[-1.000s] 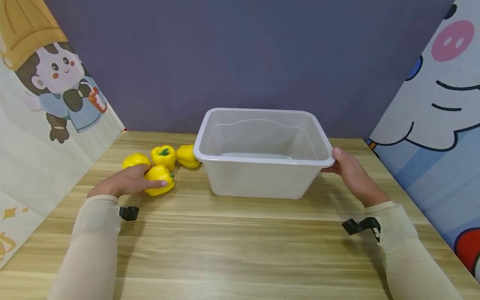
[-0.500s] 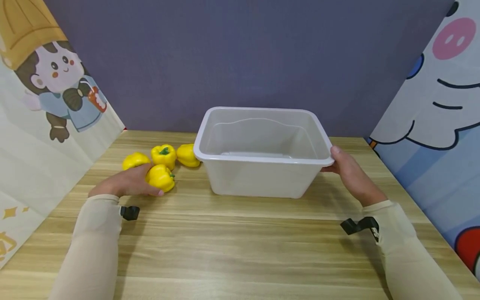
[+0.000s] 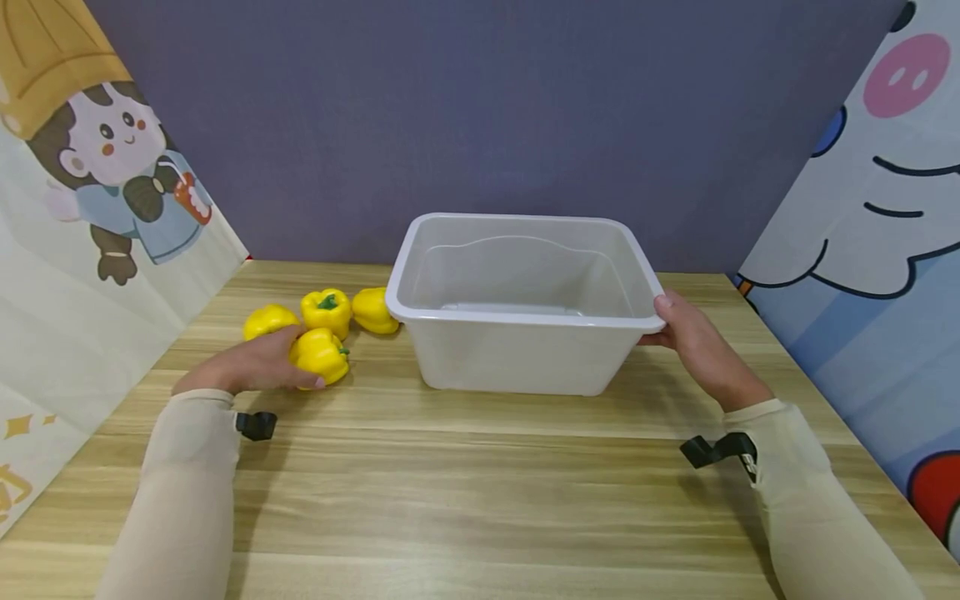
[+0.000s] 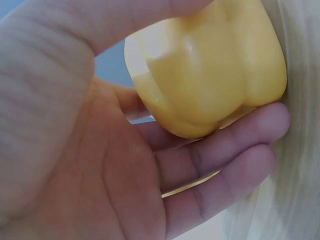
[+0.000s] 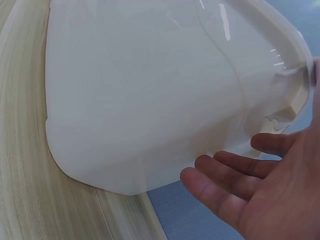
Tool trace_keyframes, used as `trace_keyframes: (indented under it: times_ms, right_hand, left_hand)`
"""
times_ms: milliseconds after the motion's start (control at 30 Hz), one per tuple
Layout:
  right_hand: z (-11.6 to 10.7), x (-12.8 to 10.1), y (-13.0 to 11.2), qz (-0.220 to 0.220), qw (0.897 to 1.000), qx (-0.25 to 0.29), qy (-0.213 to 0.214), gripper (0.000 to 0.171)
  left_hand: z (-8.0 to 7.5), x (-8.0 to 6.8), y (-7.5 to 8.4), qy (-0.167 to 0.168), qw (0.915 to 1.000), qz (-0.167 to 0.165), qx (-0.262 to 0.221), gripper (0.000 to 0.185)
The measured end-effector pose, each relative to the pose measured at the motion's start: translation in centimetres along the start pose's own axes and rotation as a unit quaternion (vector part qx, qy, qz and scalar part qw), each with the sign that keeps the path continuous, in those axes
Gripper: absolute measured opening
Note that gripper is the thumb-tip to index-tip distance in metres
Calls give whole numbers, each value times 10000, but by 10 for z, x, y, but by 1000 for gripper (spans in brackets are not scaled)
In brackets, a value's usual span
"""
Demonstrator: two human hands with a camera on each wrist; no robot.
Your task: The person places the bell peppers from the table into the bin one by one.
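My left hand (image 3: 251, 363) holds a yellow bell pepper (image 3: 321, 355) on the table, its thumb along the near side. In the left wrist view, the pepper (image 4: 215, 65) lies between the thumb and the fingers (image 4: 225, 150). Three more yellow bell peppers sit just behind: one at the left (image 3: 268, 320), an upright one with a green stem (image 3: 327, 313), and one beside the bin (image 3: 373, 311). On the right, my right hand (image 3: 701, 354) grips the white plastic bin (image 3: 517, 357) at its right end, thumb on the rim. Its fingers reach under that rim, against the outer wall (image 5: 140, 100).
The bin stands near the back of the wooden table (image 3: 480, 492), with a grey-purple panel (image 3: 480, 108) behind it. Cartoon-printed panels rise at the left (image 3: 90, 317) and right (image 3: 862, 242). A black camera mount (image 3: 257, 426) sits at the left wrist, another (image 3: 716, 452) at the right.
My left thumb has slid from across the front of the pepper down to its lower near side. The right hand keeps its grip on the bin, and the bin has not visibly moved.
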State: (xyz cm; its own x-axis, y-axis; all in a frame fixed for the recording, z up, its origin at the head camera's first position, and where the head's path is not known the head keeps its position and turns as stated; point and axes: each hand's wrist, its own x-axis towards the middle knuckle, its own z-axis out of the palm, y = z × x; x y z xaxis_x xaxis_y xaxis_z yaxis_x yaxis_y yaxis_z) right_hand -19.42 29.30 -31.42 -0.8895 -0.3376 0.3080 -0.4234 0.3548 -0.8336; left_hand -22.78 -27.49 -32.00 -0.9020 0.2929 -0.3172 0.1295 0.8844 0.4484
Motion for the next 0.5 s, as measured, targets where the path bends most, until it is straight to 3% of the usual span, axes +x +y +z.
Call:
trace_keyframes:
  times_ms: [500]
  right_hand:
    - [-1,2,1,63,9999,67,-39,58]
  left_hand:
    - [-1,2,-5,167,9996,129,-198,102]
